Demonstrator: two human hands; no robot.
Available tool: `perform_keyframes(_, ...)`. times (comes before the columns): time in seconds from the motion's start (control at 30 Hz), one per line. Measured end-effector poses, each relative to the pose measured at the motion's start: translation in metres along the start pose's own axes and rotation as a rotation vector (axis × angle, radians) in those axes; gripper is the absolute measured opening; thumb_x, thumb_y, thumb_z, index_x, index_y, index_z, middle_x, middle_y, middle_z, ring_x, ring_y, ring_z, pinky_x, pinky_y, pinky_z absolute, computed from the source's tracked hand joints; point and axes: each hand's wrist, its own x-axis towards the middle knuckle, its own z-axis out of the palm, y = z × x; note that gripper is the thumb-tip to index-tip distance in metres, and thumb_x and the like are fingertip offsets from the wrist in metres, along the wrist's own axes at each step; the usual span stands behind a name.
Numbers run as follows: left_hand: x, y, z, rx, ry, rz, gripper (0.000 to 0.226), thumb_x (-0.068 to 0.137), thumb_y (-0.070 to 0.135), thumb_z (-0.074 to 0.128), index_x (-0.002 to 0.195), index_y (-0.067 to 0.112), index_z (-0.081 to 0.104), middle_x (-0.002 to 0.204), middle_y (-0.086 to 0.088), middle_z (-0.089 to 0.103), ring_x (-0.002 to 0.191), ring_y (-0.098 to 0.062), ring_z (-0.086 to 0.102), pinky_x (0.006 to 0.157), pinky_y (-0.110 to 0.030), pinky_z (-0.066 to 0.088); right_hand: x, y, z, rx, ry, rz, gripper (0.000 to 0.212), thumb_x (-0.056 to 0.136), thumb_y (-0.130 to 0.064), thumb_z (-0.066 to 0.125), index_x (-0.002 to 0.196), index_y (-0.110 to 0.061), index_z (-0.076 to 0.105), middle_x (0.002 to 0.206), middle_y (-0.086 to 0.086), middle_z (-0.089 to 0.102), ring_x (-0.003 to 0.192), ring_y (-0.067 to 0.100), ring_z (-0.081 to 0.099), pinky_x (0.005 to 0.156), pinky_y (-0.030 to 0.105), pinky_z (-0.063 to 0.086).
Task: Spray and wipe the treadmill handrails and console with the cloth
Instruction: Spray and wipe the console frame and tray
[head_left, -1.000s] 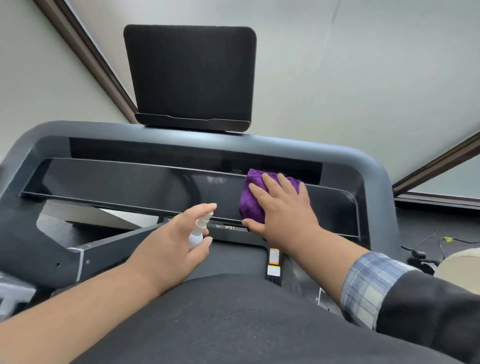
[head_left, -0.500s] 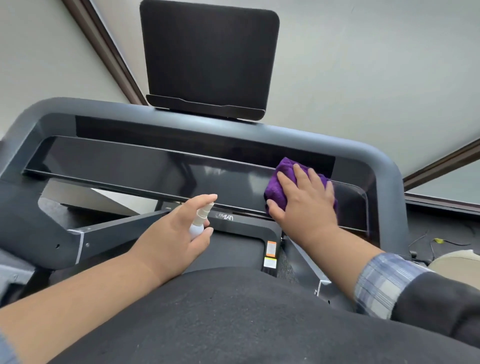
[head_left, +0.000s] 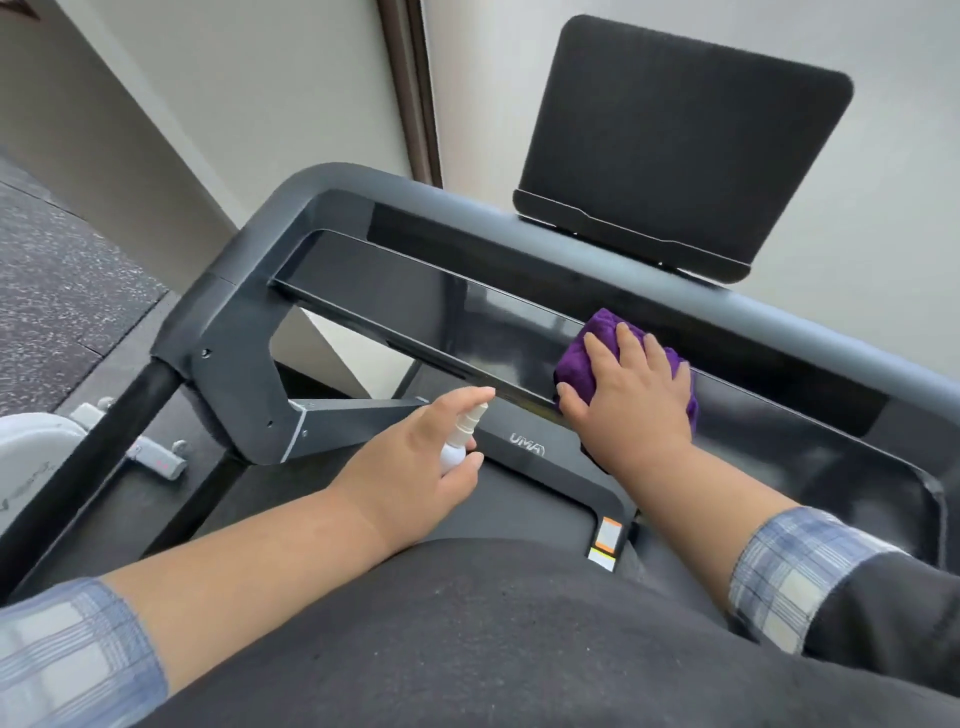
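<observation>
The right hand (head_left: 631, 395) lies flat on the purple cloth (head_left: 582, 364), pressing it to the console panel (head_left: 415, 306), whose long unwiped stretch runs leftward. The left hand (head_left: 415, 457) grips the spray bottle (head_left: 460, 441) just below.

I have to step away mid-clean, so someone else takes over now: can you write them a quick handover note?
Left hand grips the small white spray bottle, nozzle aimed at the console.
Right hand presses the crumpled purple cloth flat on the glossy black console panel, right of its middle.
Done: cannot tell which parts are already wiped.
Left: likely the panel's left stretch and the grey handrail frame.
</observation>
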Motion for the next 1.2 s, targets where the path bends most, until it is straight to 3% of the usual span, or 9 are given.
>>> perform_keyframes(0.2, -0.021, -0.064, -0.057, -0.046, 0.071, -0.056, 0.071, 0.093, 0.034, 0.061, 0.123, 0.081, 0.017, 0.098, 0.03, 0.058, 0.096, 0.011, 0.051, 0.079, -0.007, 0.036, 0.03, -0.078, 0.0, -0.009, 0.004, -0.021, 0.078, 0.083, -0.072, 0.023, 0.151, -0.036, 0.031, 0.162, 0.004, 0.027, 0.147, 0.033, 0.021, 0.116, 0.061, 0.02)
perform_keyframes(0.33, -0.029, -0.099, -0.087, -0.078, 0.064, -0.091, 0.066, 0.094, 0.033, 0.061, 0.128, 0.072, 0.021, 0.099, 0.031, 0.056, 0.096, 0.009, 0.051, 0.079, -0.006, 0.037, 0.052, -0.13, 0.001, -0.013, 0.01, -0.019, 0.08, 0.082, -0.073, 0.023, 0.152, -0.035, 0.03, 0.163, 0.005, 0.025, 0.148, 0.032, 0.02, 0.116, 0.061, 0.019)
perform_keyframes(0.47, -0.041, -0.132, -0.11, -0.084, 0.065, -0.106, 0.065, 0.093, 0.034, 0.061, 0.132, 0.067, 0.02, 0.101, 0.025, 0.057, 0.092, -0.001, 0.056, 0.083, -0.018, 0.044, 0.067, -0.17, 0.003, -0.023, 0.033, -0.032, 0.08, 0.082, -0.072, 0.023, 0.152, -0.033, 0.031, 0.163, 0.004, 0.026, 0.147, 0.031, 0.022, 0.117, 0.059, 0.019)
perform_keyframes(0.57, -0.053, -0.153, -0.122, -0.096, 0.094, -0.125, 0.065, 0.093, 0.033, 0.062, 0.134, 0.065, 0.023, 0.101, 0.022, 0.059, 0.093, 0.002, 0.055, 0.078, -0.008, 0.039, 0.076, -0.193, 0.005, -0.035, 0.047, -0.045, 0.081, 0.081, -0.073, 0.021, 0.151, -0.033, 0.032, 0.162, 0.004, 0.027, 0.147, 0.031, 0.024, 0.117, 0.057, 0.02)
perform_keyframes(0.67, -0.063, -0.167, -0.13, -0.142, 0.123, -0.155, 0.065, 0.092, 0.034, 0.063, 0.131, 0.07, 0.025, 0.101, 0.021, 0.06, 0.092, 0.002, 0.056, 0.08, -0.015, 0.044, 0.084, -0.213, 0.005, -0.035, 0.046, -0.076, 0.081, 0.083, -0.074, 0.022, 0.151, -0.032, 0.032, 0.162, 0.004, 0.028, 0.146, 0.03, 0.025, 0.117, 0.054, 0.022)
perform_keyframes(0.87, -0.063, -0.179, -0.143, -0.17, 0.248, -0.225, 0.067, 0.092, 0.035, 0.062, 0.121, 0.08, 0.021, 0.1, 0.022, 0.061, 0.091, -0.002, 0.057, 0.08, -0.024, 0.048, 0.099, -0.25, 0.007, -0.111, 0.04, -0.262, 0.082, 0.084, -0.078, 0.041, 0.151, -0.031, 0.033, 0.16, 0.004, 0.031, 0.144, 0.03, 0.028, 0.115, 0.052, 0.026)
perform_keyframes(1.07, -0.041, -0.185, -0.171, -0.118, 0.447, -0.362, 0.061, 0.085, 0.043, 0.058, 0.119, 0.08, 0.023, 0.101, 0.026, 0.061, 0.093, 0.009, 0.055, 0.067, -0.004, 0.038, 0.119, -0.289, 0.005, -0.127, 0.054, -0.458, 0.081, 0.085, -0.073, 0.049, 0.152, -0.032, 0.031, 0.16, 0.001, 0.031, 0.142, 0.028, 0.03, 0.115, 0.052, 0.026)
perform_keyframes(1.2, -0.026, -0.178, -0.177, -0.113, 0.45, -0.396, 0.061, 0.085, 0.042, 0.06, 0.121, 0.078, 0.026, 0.101, 0.028, 0.061, 0.093, 0.015, 0.052, 0.065, -0.001, 0.038, 0.131, -0.307, -0.004, 0.028, 0.024, -0.57, 0.069, 0.088, -0.063, 0.052, 0.149, -0.031, 0.042, 0.157, -0.002, 0.039, 0.141, 0.026, 0.037, 0.115, 0.046, 0.03)
